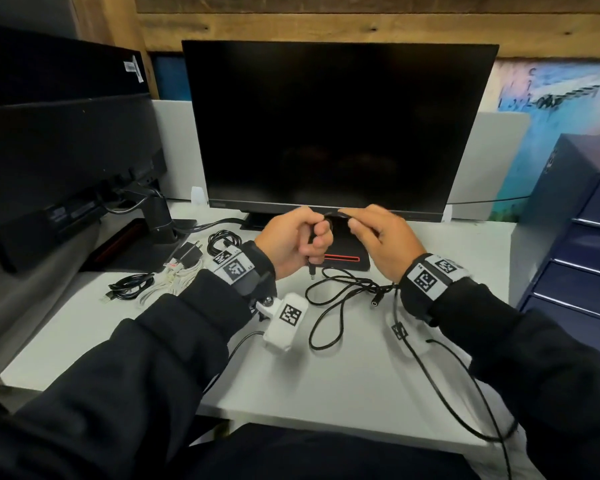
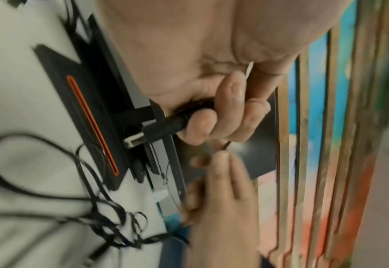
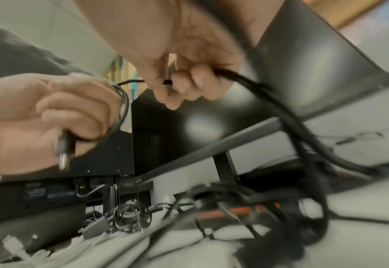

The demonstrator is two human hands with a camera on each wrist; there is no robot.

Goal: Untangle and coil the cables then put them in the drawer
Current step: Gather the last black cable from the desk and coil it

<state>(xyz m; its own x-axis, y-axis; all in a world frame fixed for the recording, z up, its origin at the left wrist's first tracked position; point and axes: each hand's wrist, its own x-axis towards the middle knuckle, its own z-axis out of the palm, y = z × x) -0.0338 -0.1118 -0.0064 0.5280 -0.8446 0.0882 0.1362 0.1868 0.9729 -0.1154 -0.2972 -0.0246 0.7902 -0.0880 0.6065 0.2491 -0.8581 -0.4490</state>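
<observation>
Now your left hand point(image 1: 293, 242) grips the plug end, your right hand point(image 1: 378, 237) pinches the black cable point(image 1: 333, 213) just beside; slack trails toward the desk's point(image 1: 326, 382) near edge.

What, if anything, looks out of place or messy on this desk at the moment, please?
The black cable held in both hands trails onto the desk in loose crossing loops, not yet coiled. A pile of other cables and a charger lie jumbled at the left. Nothing looks spilled or damaged.
</observation>
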